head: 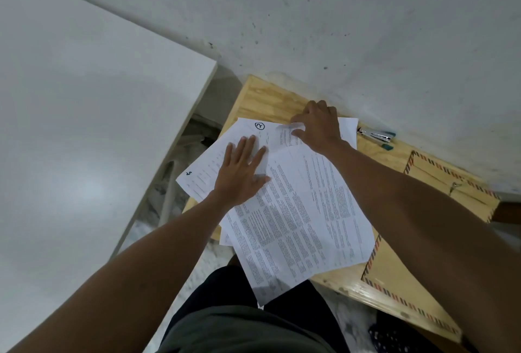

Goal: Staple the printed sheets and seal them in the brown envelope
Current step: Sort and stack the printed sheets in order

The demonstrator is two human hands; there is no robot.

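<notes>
**Both hands on the loose printed sheets**

Nearest to the camera are the person's dark trousers [253,324], seen from above, and both bare forearms reach forward from the lower corners.

Just beyond the knees, the near corner of the printed sheets [296,225] hangs over the edge of the wooden table [265,99]. The sheets are spread in a loose, uneven fan, not squared, and the small text on them is too fine to read.

The left hand [242,175] lies flat on the sheets. Its fingers are straight and a little spread, pressing the paper, with the thumb pointing toward the right arm. Under these fingertips lies a sheet with a circled mark near its far corner.

The right hand [318,127] is farther away, at the far edge of the fan. Its fingers are curled down and its thumb lies against a lifted, slightly folded corner of a sheet, so it seems to pinch this corner; the fingertips themselves are hidden behind the knuckles.

To the right of the right forearm lies the brown envelope [451,186] with a red and blue striped border; the arm covers its middle part, and the sheets overlap its left edge.

Beyond the right hand's fingers, to the right, a metal stapler [376,136] with teal ends lies against the white wall [338,28].

Left of the table stands a large white board [84,99].
</notes>
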